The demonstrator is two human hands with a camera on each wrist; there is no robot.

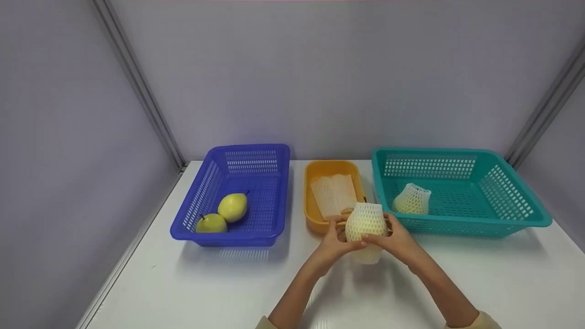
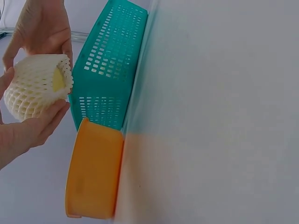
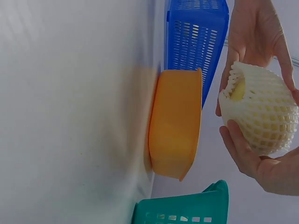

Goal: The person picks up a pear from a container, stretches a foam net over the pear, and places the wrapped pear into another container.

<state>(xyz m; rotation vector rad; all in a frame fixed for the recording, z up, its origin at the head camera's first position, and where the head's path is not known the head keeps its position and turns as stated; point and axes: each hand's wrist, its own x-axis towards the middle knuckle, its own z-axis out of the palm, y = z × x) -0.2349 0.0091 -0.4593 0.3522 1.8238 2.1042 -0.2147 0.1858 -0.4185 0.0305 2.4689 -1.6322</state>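
Two hands: left hand [image 1: 332, 246] and right hand [image 1: 398, 240] are gripping a foam net [image 1: 368, 224] with a pear [image 2: 58, 80] inside, fingers curving round the sides, thumbs lying near each other on the front, neither hand opening wider than the fruit

Netted fruit, location: being held up off the table [image 1: 512, 278], at the front of the orange tray [image 1: 309, 201]; the mesh is standing roughly upright, its lower mouth showing yellow skin in both wrist views

Handling, as judged: the step in hand appears to be settling the net round the fruit; light, even pressure is likely serving best, one hand supporting the weight while the other is easing the mesh over the exposed end, since a hard tug may be tearing foam

Blue basket [image 1: 228, 237], left: holding two bare pears [image 1: 233, 208], lying close together towards the front

Tray contents: flat foam nets [image 1: 336, 194] are lying inside, exact count being unclear

Teal basket [image 1: 457, 224], right: holding one wrapped pear [image 1: 411, 203] near its left front corner

Obstructions: the teal basket's raised near wall is standing close beyond the right hand, and the tray's rim is sitting behind the fingers, so a low sideways path would probably be catching an edge
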